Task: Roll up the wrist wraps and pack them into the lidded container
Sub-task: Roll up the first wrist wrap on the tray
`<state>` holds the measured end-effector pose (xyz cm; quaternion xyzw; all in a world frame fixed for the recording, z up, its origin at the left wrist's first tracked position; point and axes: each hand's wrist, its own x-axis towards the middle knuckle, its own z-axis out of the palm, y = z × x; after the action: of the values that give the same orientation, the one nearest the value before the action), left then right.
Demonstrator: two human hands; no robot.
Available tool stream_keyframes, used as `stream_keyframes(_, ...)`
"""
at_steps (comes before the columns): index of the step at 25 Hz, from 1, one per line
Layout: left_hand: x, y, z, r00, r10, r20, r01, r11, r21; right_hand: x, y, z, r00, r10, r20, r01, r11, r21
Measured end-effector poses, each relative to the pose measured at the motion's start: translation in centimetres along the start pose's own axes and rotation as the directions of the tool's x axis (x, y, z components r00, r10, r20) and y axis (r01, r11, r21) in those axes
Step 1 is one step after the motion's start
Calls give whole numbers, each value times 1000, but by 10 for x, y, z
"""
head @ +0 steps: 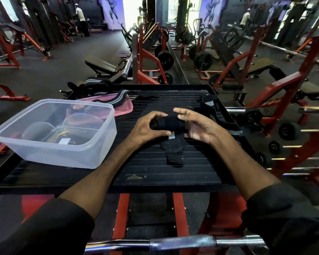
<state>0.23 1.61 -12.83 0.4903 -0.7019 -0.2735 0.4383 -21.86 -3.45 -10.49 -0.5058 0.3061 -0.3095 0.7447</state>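
Mid-roll: black wrap (170,123) held between both hands, centre of the ribbed platform (155,173).

Your left hand (147,127) curls round the roll's left end, thumb pressed on the seam, likely to stop the turns loosening. Your right hand (197,126) cups the right end, fingers bent over the top, keeping the edges square. The unrolled tail (173,151) lies flat toward you, so it should feed in straight. The clear container (53,150) sits open, near left, within easy reach for the drop; what is inside is hard to read. Its pink lid (123,109) lies just behind it with a striped wrap (118,97) across it. Another dark wrap (209,103) waits far right, not yet rolled.
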Motion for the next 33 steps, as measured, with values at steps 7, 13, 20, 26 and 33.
stream_keyframes(7,1,4,3,998,66,-2,-66,997,-30,-3,11,-2,999,11,-37,-19,972,-236)
stream_keyframes(13,-2,13,1,885,-286,368,456,699,-552,-7,11,-2,985,-149,-85,130,972,-197)
stream_keyframes(20,-7,13,5,880,-304,363,447,787,-424,-20,7,3,984,-171,-41,151,943,-296)
stream_keyframes(26,-11,15,5,939,-277,202,342,789,-510,-21,6,5,985,-171,-16,162,955,-247)
stream_keyframes(33,-13,14,10,972,-211,98,233,859,-455,-14,2,-2,997,-6,-75,-1,996,-92)
